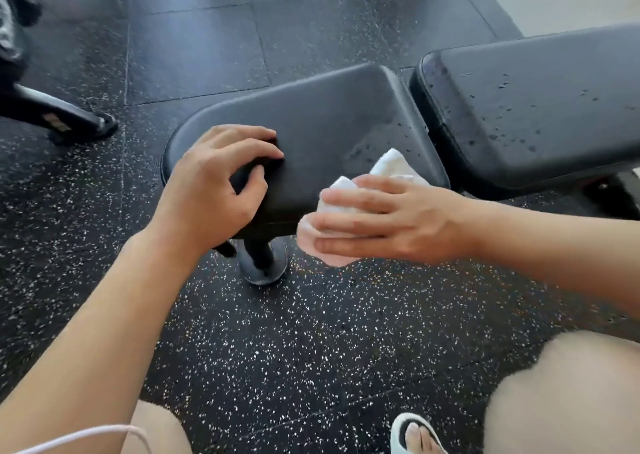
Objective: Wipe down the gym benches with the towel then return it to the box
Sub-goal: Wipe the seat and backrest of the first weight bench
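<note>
the left hand (221, 190) is curled over the near left corner of the seat pad (311, 121), fingers (256, 138) on top and thumb hooked against the side, gripping the pad to steady it. the right hand (388, 223) lies flat, fingers straight and together, pressing the white towel (388, 166) against the pad's near edge; it is not pinching the cloth, only pushing it. the towel is bunched under that palm, part on the top face, part hanging off the edge toward the floor (277, 349).

risks, as i judge them: with flat fingers and no real hold, the towel could slide out and drop to the floor as the hand sweeps past the edge, picking up grit. droplets dot the right side of the seat pad and much of the back pad (540, 103); a hurried pass could smear them or miss them. the bunched cloth touches little surface, so streaks are likely unless it is spread.

the towel's long axis runs from the near left, by the fingertips, up toward the far right, its peaked end pointing at the gap between the two pads. the seat pad's long axis runs left to right across the view, rounded end to the left. no box is visible.
</note>
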Motion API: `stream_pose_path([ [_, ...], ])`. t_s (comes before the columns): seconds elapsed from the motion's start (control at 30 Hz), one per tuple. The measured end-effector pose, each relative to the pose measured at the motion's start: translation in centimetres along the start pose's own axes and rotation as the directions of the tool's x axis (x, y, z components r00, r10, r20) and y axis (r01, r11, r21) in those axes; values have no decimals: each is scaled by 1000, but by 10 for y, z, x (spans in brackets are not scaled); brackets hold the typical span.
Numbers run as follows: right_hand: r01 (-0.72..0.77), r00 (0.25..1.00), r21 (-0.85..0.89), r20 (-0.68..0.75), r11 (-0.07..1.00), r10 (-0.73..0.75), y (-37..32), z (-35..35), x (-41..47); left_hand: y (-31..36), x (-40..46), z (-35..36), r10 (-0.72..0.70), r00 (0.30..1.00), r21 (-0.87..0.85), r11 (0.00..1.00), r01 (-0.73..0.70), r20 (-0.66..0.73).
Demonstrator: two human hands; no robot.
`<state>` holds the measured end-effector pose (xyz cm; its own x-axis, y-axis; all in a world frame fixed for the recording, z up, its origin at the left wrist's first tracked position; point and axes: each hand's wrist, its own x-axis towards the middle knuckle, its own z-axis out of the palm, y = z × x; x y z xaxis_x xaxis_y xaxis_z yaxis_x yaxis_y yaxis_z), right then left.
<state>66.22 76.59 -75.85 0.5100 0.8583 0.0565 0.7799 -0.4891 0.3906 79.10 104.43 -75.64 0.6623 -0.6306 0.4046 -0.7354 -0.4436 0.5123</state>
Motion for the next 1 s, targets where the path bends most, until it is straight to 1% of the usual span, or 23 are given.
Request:
stream_pose_path([
  [0.1, 31, 996, -23, 82, 999, -29, 14, -9, -45, 3, 0, 3, -14, 999, 48, 999, 16, -39],
  [0.2, 39, 991, -8, 132, 999, -38, 19, -15, -57, 8, 0, 6, -18, 997, 86, 996, 24, -70],
  [0.27, 25, 994, 12, 107, 1000, -26, 14, -16, -47, 9, 0, 7, -20, 996, 106, 994, 29, -82],
  [0.37, 16, 998, 13, 61, 1000, -17, -4, -12, -7, 10, -1, 6, -28, 996, 115, 993, 38, -89],
  [0.47, 8, 999, -6, 48, 1000, -8, -19, -3, 38, 9, -1, 3, -31, 996, 96, 995, 38, -78],
  [0.53, 28, 998, -29, 65, 999, -26, -19, -1, 46, 7, -1, 2, -35, 998, 69, 997, 39, -61],
  [0.63, 42, 994, -8, 106, 999, -41, -6, -5, 21, 5, 0, 2, -32, 998, 44, 998, 34, -49],
  [0.77, 18, 989, 60, 144, 998, -27, 11, -17, -27, 6, 1, 3, -38, 997, 51, 998, 42, -70],
  [0.8, -7, 988, 83, 151, 997, -6, 12, -20, -34, 6, 1, 3, -42, 996, 52, 998, 46, -76],
  [0.87, -134, 980, 171, 166, 976, 105, 11, -24, -40, 7, 1, 3, -43, 995, 51, 998, 47, -89],
  [0.93, -293, 951, 302, 187, 907, 245, 5, -25, -35, 6, 1, 4, -43, 994, 53, 997, 48, -97],
  [1.0, -408, 913, 418, 199, 812, 356, 2, -26, -24, 6, 1, 4, -45, 994, 55, 997, 51, -102],
])
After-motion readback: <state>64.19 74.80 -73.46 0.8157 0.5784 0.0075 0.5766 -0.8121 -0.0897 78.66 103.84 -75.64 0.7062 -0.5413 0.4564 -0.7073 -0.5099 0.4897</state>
